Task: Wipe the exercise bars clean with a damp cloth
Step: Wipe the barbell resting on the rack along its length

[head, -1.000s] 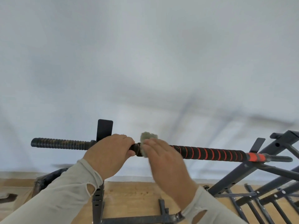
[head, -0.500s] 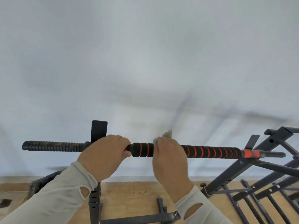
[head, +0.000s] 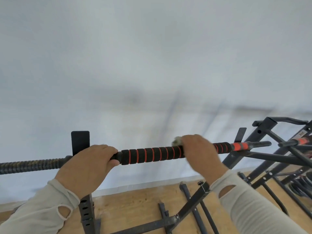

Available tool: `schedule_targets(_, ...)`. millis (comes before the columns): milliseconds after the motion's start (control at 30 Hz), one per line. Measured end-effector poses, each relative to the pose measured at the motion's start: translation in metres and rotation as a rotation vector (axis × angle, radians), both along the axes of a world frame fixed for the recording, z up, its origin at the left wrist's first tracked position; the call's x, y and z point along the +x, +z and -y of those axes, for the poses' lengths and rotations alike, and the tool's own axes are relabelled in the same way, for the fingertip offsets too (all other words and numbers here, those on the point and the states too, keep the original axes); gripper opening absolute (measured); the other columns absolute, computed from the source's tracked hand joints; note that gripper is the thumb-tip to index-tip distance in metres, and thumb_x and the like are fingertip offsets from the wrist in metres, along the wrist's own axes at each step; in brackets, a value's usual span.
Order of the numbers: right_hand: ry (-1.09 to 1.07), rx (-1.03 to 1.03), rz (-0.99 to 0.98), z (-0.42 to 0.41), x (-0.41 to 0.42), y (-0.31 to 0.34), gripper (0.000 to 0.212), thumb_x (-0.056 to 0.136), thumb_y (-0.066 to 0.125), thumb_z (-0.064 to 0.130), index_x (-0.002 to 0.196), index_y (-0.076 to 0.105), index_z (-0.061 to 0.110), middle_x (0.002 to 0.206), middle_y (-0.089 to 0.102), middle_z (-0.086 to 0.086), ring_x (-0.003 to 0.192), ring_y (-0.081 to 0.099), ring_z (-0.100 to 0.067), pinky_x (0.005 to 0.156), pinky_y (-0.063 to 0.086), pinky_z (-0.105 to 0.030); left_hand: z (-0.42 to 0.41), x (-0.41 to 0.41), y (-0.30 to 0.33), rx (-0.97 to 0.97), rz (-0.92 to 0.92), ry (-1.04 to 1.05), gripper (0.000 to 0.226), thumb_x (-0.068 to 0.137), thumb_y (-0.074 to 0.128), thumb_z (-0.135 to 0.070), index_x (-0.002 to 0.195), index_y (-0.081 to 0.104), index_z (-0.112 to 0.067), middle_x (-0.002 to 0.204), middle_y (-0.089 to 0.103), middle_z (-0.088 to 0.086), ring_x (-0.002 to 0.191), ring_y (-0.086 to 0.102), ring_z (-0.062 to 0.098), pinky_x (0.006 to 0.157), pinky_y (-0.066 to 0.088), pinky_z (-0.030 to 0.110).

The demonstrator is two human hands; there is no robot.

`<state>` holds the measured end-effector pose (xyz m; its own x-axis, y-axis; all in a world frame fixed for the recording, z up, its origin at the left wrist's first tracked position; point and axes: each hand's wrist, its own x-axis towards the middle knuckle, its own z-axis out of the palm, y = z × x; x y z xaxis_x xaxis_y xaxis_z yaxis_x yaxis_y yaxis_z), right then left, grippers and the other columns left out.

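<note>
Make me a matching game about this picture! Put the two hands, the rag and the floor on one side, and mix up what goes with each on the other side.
Things:
1. left hand
2. right hand
3. cloth
4. floor

Matches:
A. wooden, light brown
B. pokes out above the bar, greyish
C. grips the bar beside the upright post
D. presses the cloth onto the striped foam

Pairs: 1-C, 2-D, 3-B, 4-A

Head-mounted, close behind both hands, lower half of frame. Facing a white wall (wide-angle, tilted).
</note>
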<state>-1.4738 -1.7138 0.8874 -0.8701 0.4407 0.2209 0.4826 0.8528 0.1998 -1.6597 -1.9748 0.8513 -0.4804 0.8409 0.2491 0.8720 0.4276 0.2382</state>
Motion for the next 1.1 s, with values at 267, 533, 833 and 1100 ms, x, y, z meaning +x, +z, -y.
schedule_targets(267,-0.149,-0.028,-0.135,0.011,-0.001,-0.014,0.023,0.085,0.057,0.001,0.083,0.053,0.024,0.082,0.060,0.001,0.069,0.064,-0.020,0.057,0.052,-0.032,0.000,0.000,-0.001,-0.005,-0.028,0.009,0.019,0.102,0.036,-0.051,0.105,0.051,-0.038,0.090,0.054,-0.019,0.085,0.052,0.004,0.066,0.034,0.018)
schedule_targets(533,0.404,-0.214,-0.502,0.105,-0.044,-0.044,0.019,0.088,0.062,0.001,0.101,0.069,0.013,0.106,0.075,-0.002,0.106,0.066,-0.018,0.105,0.048,-0.029,0.001,0.003,0.003,-0.018,0.023,0.024,0.017,0.101,0.041,-0.049,0.108,0.053,-0.038,0.089,0.054,-0.018,0.084,0.053,0.004,0.066,0.035,0.017)
schedule_targets(833,0.000,-0.217,-0.238,0.004,0.000,0.013,0.014,0.104,0.049,0.022,0.095,0.053,0.032,0.076,0.050,0.024,0.079,0.056,0.001,0.069,0.038,-0.018,0.001,0.006,0.008,-0.039,0.017,0.016,0.017,0.101,0.037,-0.051,0.101,0.049,-0.039,0.086,0.052,-0.019,0.081,0.051,0.002,0.064,0.034,0.015)
schedule_targets(1100,0.187,-0.484,-0.257,0.028,-0.019,-0.019,0.019,0.108,0.039,0.027,0.100,0.056,0.029,0.096,0.067,0.017,0.088,0.058,-0.008,0.080,0.053,-0.034,-0.012,0.027,0.001,0.087,-0.228,-0.021,0.066,0.086,0.052,-0.065,0.134,0.055,-0.020,0.128,0.066,-0.005,0.108,0.068,0.017,0.090,0.055,0.033)
